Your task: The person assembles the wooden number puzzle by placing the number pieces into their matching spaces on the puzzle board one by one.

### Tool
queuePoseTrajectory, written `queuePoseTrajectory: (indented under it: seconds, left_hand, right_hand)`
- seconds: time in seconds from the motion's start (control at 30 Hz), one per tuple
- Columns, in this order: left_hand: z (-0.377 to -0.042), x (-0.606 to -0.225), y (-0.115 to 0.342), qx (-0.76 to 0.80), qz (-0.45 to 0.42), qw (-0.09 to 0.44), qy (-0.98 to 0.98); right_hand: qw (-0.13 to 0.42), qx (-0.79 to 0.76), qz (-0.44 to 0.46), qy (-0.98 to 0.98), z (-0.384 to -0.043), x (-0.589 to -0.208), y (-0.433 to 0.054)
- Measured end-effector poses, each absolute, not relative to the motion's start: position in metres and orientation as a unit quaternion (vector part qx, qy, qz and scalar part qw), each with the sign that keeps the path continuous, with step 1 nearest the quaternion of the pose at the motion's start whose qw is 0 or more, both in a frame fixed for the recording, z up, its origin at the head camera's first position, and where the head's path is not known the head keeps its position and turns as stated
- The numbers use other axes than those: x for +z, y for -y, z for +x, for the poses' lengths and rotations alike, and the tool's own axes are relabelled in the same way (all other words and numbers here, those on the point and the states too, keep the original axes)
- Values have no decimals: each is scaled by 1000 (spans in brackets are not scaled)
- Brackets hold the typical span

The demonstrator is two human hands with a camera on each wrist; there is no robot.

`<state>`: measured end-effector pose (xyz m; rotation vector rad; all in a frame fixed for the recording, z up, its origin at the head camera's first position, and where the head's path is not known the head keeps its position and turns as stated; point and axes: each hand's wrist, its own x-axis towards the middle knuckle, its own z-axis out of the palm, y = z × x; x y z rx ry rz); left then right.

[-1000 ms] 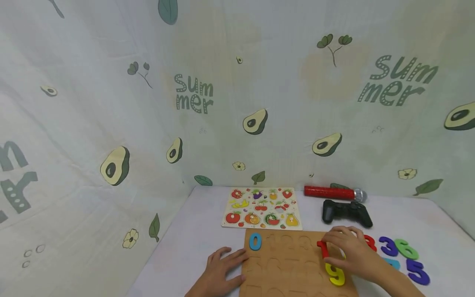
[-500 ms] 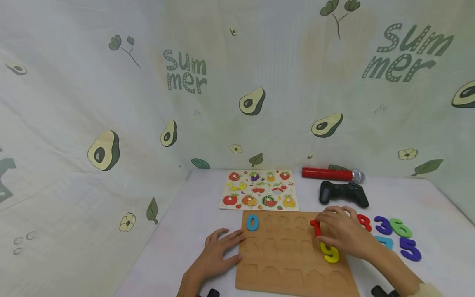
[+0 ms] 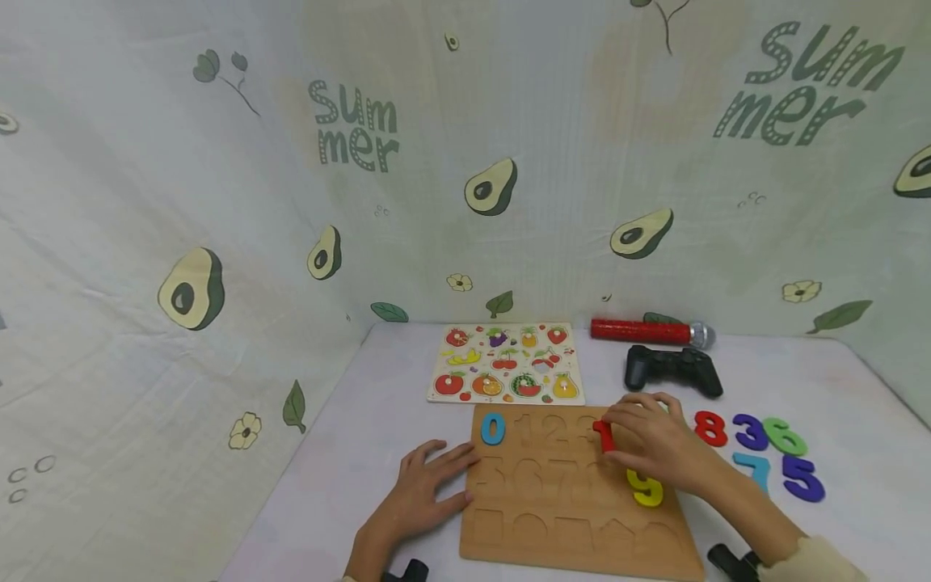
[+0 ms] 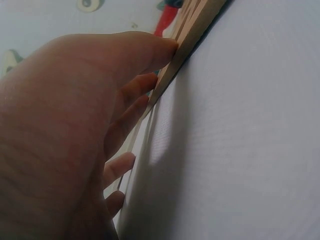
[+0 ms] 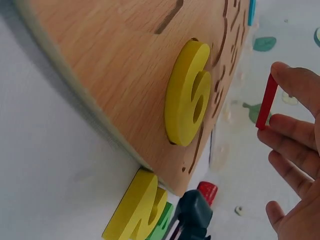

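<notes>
A wooden number board (image 3: 538, 550) lies on the table with recessed outlines. My right hand (image 3: 658, 440) pinches a red number 1 (image 3: 604, 436) over the board's upper right part. In the right wrist view, the red number 1 (image 5: 267, 101) is held between thumb and fingertips, above the surface. Below that hand, a yellow number 9 (image 3: 645, 489) sits on the board, partly covered in the head view. A blue number 0 (image 3: 492, 429) is at the board's top left corner. My left hand (image 3: 425, 489) touches the left edge, fingers extended; its thumb (image 4: 160, 50) meets the board's side.
Right of the board lie a red 8 (image 3: 710, 428), purple 3 (image 3: 751, 432), green 6 (image 3: 784, 436), blue 7 (image 3: 752, 467) and purple 5 (image 3: 803, 478). Behind are a fruit puzzle (image 3: 505, 364), a black game controller (image 3: 672, 369) and a red microphone (image 3: 647, 331).
My right hand has carried the red number 1 leftward over the board. The left hand keeps its place at the edge. The head view has tilted down, showing more of the board's front.
</notes>
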<state>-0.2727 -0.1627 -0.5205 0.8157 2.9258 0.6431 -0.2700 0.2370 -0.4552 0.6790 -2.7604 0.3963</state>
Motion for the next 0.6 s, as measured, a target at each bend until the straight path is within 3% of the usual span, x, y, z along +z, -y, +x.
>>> queuePoseTrajectory:
  seconds: [0.6]
  left_hand:
    - [-274, -521, 166, 219, 281, 1, -934]
  right_hand:
    - [157, 122, 261, 945, -280, -457, -219]
